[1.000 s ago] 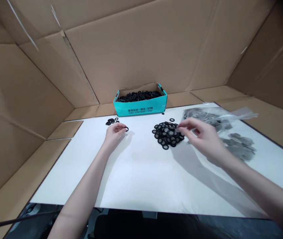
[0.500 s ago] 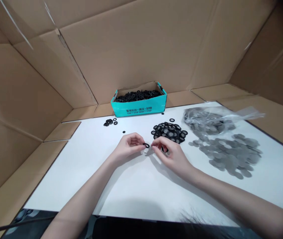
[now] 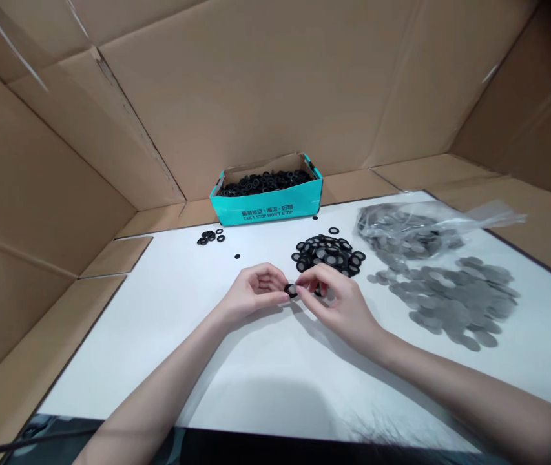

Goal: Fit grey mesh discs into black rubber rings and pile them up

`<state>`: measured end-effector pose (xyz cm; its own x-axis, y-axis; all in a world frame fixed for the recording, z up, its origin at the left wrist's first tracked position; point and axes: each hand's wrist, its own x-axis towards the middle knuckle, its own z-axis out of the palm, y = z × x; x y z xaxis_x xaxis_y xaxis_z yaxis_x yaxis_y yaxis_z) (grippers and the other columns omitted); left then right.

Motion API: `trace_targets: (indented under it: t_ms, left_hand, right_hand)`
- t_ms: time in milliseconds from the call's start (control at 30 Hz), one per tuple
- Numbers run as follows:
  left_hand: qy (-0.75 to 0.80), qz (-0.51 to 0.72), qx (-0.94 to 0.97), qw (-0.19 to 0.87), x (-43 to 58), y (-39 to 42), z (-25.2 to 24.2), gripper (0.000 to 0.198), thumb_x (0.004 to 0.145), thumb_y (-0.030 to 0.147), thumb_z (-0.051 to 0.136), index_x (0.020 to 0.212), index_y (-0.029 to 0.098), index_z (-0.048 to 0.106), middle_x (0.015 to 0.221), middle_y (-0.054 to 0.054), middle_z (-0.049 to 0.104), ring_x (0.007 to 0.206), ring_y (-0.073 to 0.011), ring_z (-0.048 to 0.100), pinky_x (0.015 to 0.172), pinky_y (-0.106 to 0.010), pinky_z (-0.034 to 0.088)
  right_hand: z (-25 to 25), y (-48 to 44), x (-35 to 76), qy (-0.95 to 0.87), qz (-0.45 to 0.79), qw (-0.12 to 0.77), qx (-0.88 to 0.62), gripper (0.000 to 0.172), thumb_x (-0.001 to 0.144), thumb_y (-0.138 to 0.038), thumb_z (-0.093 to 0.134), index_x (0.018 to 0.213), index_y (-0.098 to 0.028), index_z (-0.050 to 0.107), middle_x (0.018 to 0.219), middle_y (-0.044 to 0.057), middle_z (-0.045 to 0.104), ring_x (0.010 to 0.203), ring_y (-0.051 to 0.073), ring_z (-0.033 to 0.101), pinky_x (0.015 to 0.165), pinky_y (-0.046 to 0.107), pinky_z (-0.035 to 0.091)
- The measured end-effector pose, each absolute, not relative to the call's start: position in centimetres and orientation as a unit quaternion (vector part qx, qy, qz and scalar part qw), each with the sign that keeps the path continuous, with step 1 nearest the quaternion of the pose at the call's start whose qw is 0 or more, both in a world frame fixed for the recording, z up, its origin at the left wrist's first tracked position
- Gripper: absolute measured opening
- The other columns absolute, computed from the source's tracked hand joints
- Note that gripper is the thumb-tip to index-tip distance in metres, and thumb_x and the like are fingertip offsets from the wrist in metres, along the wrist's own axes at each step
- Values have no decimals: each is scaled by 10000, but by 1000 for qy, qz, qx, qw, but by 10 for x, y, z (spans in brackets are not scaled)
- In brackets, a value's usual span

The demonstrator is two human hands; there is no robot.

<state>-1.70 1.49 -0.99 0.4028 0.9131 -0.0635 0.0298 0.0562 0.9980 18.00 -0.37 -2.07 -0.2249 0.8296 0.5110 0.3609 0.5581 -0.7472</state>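
A black rubber ring (image 3: 287, 292) is pinched between the thumb and fingers of my left hand (image 3: 256, 289). A grey mesh disc (image 3: 292, 290) shows in the middle of the ring. My right hand (image 3: 336, 296) pinches the disc at the ring's right side; its fingertips partly cover both. Just beyond my right hand is a pile of black rings with grey discs in them (image 3: 326, 250). Farther right, loose grey discs (image 3: 454, 300) lie spread over the white table.
A turquoise box (image 3: 266, 205) full of black rings stands at the back. Several loose rings (image 3: 210, 237) lie left of it. At the back right is a clear plastic bag (image 3: 411, 229) of grey discs. Cardboard walls (image 3: 275, 84) enclose the white table (image 3: 159, 336).
My right hand has brought the grey disc against the ring, and the disc now fills its opening. My hands are closer together. The view has shifted slightly.
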Motion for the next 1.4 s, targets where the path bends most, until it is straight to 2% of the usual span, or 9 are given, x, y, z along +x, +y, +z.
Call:
trace_targets:
  t_ms: [233, 400, 500, 600, 733, 867, 1100, 1400]
  left_hand:
    - [393, 375, 586, 601, -18, 13, -9, 330, 683, 330, 870, 852, 143, 656, 793, -30, 679, 702, -120, 632, 654, -229, 505]
    - [367, 410, 636, 541, -17, 11, -10, 337, 788, 317, 794, 1063, 185, 650, 901, -42, 666, 827, -140, 642, 773, -251, 511]
    - [356, 413, 663, 512, -15, 9, -11, 267, 854, 284, 723, 1094, 199, 643, 912, -40, 655, 863, -142, 636, 813, -256, 508]
    - [357, 422, 672, 493, -14, 7, -10, 260, 877, 237, 689, 1127, 212, 621, 909, -26, 637, 863, -130, 627, 820, -243, 497]
    - [352, 420, 689, 474, -13, 5, -9, 274, 905, 192, 635, 1171, 224, 577, 924, -18, 604, 881, -128, 605, 830, -245, 487]
    - [343, 380, 740, 437, -14, 4, -11, 282, 954, 163, 529, 1227, 234, 538, 945, -20, 571, 888, -133, 569, 819, -260, 479]
    - [356, 312, 830, 295, -16, 4, -10, 292, 947, 90, 464, 1189, 234, 544, 1016, -34, 615, 913, -155, 560, 826, -296, 452]
    - [340, 303, 854, 251, -14, 6, -7, 252, 933, 89, 480, 1135, 225, 545, 1046, -42, 630, 920, -163, 567, 819, -298, 459]
  right_hand:
    - [-22, -2, 181, -771, 247, 445, -382, 152, 942, -236, 531, 805, -211, 590, 740, 20, 583, 663, 153, 557, 575, 273, 412]
    - [-25, 0, 182, -800, 247, 411, -362, 184, 959, -231, 510, 784, -208, 564, 748, 23, 575, 705, 163, 564, 617, 284, 425]
    - [-28, 1, 182, -806, 250, 402, -355, 183, 966, -222, 506, 795, -200, 567, 758, 24, 579, 728, 167, 562, 650, 291, 434]
    - [-29, 1, 182, -806, 249, 404, -355, 141, 959, -224, 540, 826, -196, 579, 798, 32, 595, 773, 177, 570, 686, 303, 450]
    - [-30, 0, 182, -803, 242, 421, -346, 34, 914, -178, 595, 886, -192, 608, 947, 72, 622, 888, 202, 604, 744, 321, 487]
    - [-33, 1, 182, -802, 221, 442, -336, 75, 894, -128, 586, 853, -191, 590, 960, 80, 618, 910, 206, 613, 777, 334, 499]
    - [-33, 3, 183, -809, 210, 438, -332, 119, 856, -93, 582, 805, -196, 550, 924, 67, 604, 862, 201, 596, 736, 328, 495]
    - [-29, 5, 185, -814, 206, 432, -329, 174, 815, -55, 568, 758, -200, 491, 898, 59, 587, 844, 197, 572, 715, 316, 476]
